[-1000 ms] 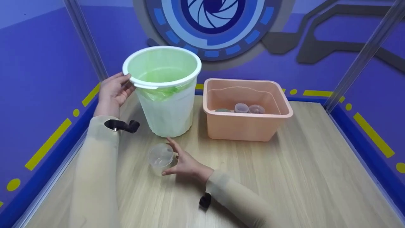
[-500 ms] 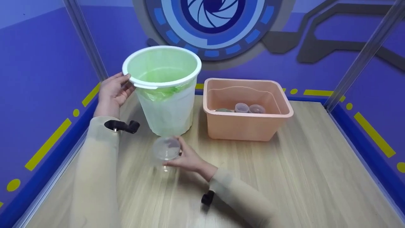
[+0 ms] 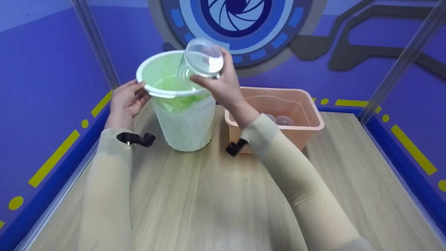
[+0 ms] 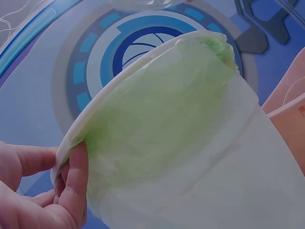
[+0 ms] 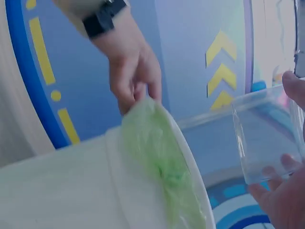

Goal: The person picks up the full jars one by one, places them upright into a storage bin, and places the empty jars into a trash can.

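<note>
A white bin with a thin green liner bag folded over its rim stands at the back left. My left hand pinches that rim on its left side, with thumb and fingers on either side in the left wrist view. Above the right part of the bin's mouth, my right hand grips a clear plastic cup, thumb on the near side and fingers around the far side. The cup is tilted and looks see-through, with nothing visible inside. In the right wrist view the cup is apart from the bin's rim.
A peach-coloured plastic tub stands close to the right of the bin, partly behind my right forearm. Small clear containers lie inside it. Printed blue panels wall in the wooden tabletop on the left, back and right.
My right hand has lifted the clear cup from the tabletop in front of the bin up over its mouth. My left hand stays on the rim, and the bin has not moved.
</note>
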A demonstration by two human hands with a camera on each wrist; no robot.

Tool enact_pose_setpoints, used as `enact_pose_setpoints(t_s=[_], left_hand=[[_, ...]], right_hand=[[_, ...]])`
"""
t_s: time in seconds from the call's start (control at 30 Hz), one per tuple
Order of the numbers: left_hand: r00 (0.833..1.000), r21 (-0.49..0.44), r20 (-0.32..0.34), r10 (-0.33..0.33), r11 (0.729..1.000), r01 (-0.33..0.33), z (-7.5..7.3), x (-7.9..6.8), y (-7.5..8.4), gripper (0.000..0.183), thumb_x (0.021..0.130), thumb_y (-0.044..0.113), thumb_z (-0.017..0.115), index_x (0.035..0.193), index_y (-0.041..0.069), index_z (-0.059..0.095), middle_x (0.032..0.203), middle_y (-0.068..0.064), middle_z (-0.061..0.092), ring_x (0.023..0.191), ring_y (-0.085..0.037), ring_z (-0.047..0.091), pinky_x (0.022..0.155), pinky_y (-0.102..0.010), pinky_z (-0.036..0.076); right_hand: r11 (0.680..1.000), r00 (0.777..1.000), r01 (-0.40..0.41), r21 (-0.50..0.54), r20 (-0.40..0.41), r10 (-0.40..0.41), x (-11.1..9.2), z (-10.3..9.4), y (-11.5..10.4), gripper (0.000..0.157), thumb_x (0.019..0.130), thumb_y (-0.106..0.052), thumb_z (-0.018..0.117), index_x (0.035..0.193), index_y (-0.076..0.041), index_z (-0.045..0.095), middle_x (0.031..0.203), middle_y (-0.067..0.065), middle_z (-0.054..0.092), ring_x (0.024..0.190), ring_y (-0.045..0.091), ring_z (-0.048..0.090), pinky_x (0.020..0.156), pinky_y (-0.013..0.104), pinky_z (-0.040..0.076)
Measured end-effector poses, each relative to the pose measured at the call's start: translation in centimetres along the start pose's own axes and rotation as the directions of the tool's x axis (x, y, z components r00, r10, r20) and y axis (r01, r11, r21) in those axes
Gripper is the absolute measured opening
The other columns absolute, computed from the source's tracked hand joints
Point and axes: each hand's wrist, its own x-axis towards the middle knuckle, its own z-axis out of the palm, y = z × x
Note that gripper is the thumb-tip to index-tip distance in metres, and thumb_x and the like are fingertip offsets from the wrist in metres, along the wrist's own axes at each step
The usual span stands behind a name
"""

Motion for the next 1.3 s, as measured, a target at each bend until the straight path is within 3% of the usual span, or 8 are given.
enact_pose_setpoints(t_s=[0.13,0.27,0.4,0.57,0.9,1.13,1.3], left_hand=[[1.0,-0.013,-0.001,-0.009,1.0,0.009,0.0,0.0,0.0,0.061,0.097,-0.002,0.066,0.154,0.006,0.046,0.083,-0.006,0.073,0.074,-0.017,0.07,0.069,-0.024,0.066],[1.0,-0.019,0.012,-0.01,1.0,0.011,-0.1,0.1,-0.1,0.061,0.097,-0.002,0.065,0.154,0.005,0.044,0.083,-0.006,0.073,0.075,-0.017,0.07,0.069,-0.025,0.066],[1.0,-0.006,0.017,-0.007,1.0,0.007,-0.2,0.1,0.0,0.06,0.098,-0.001,0.064,0.155,0.005,0.044,0.083,-0.006,0.073,0.074,-0.016,0.07,0.069,-0.024,0.066],[1.0,0.007,0.012,-0.007,1.0,0.007,-0.1,0.1,0.2,0.06,0.098,-0.001,0.065,0.154,0.006,0.045,0.084,-0.006,0.072,0.075,-0.016,0.069,0.07,-0.024,0.066],[0.999,-0.039,0.045,-0.003,0.999,0.005,-0.1,0.3,0.1,0.062,0.098,-0.003,0.063,0.156,0.004,0.041,0.082,-0.008,0.072,0.073,-0.018,0.069,0.066,-0.026,0.066],[0.999,-0.039,0.05,-0.014,0.999,0.016,0.1,0.3,0.0,0.063,0.098,-0.003,0.064,0.156,0.004,0.041,0.083,-0.008,0.072,0.074,-0.018,0.07,0.067,-0.026,0.066],[0.999,-0.042,0.032,-0.028,0.999,0.03,0.1,0.3,0.0,0.063,0.097,-0.004,0.065,0.154,0.005,0.043,0.083,-0.008,0.072,0.074,-0.018,0.07,0.069,-0.026,0.066]], right_hand=[[0.986,0.998,-0.056,-0.155,-0.039,0.05,2.1,0.5,1.6,0.094,0.075,-0.011,0.093,0.149,-0.01,0.035,0.145,0.009,0.054,0.129,0.021,0.054,0.11,0.026,0.046],[0.946,0.991,-0.131,-0.297,-0.03,0.128,2.4,0.7,3.4,0.097,0.075,-0.018,0.094,0.15,-0.012,0.033,0.147,0.009,0.052,0.129,0.021,0.054,0.111,0.029,0.046],[0.932,0.989,-0.145,-0.333,-0.014,0.149,2.2,0.8,3.9,0.102,0.073,-0.02,0.094,0.153,-0.012,0.032,0.15,0.011,0.048,0.132,0.024,0.052,0.115,0.037,0.046],[0.923,0.982,-0.184,-0.338,-0.013,0.191,2.2,0.5,3.8,0.106,0.076,-0.021,0.093,0.159,-0.015,0.027,0.157,0.009,0.044,0.138,0.02,0.05,0.114,0.03,0.046],[0.977,0.984,-0.161,-0.137,0.057,0.17,1.3,-0.7,3.8,0.104,0.085,-0.012,0.085,0.164,-0.017,0.017,0.164,0.011,0.038,0.15,0.025,0.042,0.131,0.041,0.031],[0.991,0.992,-0.125,0.041,0.029,0.124,-1.0,-2.9,3.0,0.09,0.092,-0.005,0.074,0.163,-0.011,0.02,0.162,0.014,0.042,0.149,0.027,0.044,0.128,0.044,0.036],[0.973,0.99,-0.138,0.183,-0.01,0.142,-3.5,-6.0,1.3,0.07,0.097,-0.005,0.063,0.159,-0.006,0.03,0.159,0.019,0.045,0.147,0.032,0.046,0.123,0.051,0.042]])
